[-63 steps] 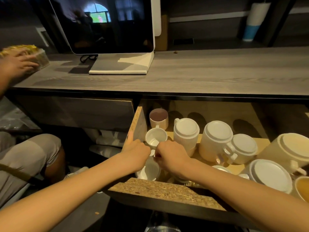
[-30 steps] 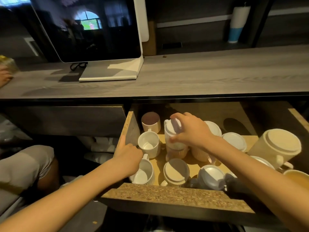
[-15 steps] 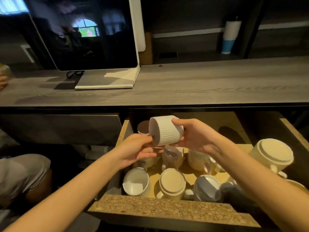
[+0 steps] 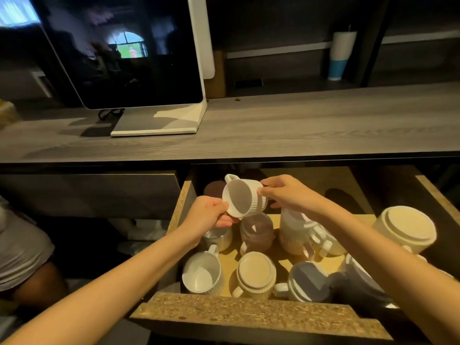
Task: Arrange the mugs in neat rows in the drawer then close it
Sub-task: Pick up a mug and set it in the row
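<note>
Chipboard edges frame the open drawer (image 4: 249, 316). Above its back-left part I hold a ribbed mug (image 4: 251, 202) in the air, tipped on its side, mouth turned toward me and handle up at the far side. My left hand (image 4: 209, 216) pinches the rim at its lower left. My right hand (image 4: 286, 192) curls its fingers round the base end. Both hands grip this one mug, clear of everything below.

Along the drawer's front wall, an upright white mug (image 4: 201, 275) stands at the left, mouth up. A cream mug (image 4: 256, 271) sits upside down just beside it, and a grey-bottomed mug (image 4: 310, 282) sits upside down further right. Toward the drawer's middle, a shadowed mug (image 4: 256, 230) sits under the one I hold, and a small mug (image 4: 219, 237) is half hidden beneath my left hand. A brown-topped mug (image 4: 214, 189) stands at the drawer's back left. My right forearm crosses above a cluster of ribbed mugs (image 4: 301, 232) and hides part of it. A large cream mug (image 4: 408, 230) rests upside down near the drawer's right wall.

Above the drawer runs a grey wood counter (image 4: 298, 125) carrying a monitor (image 4: 124, 51). A white-and-blue tumbler (image 4: 339, 56) stands beyond it. Left of the drawer is another person's knee (image 4: 27, 247).
</note>
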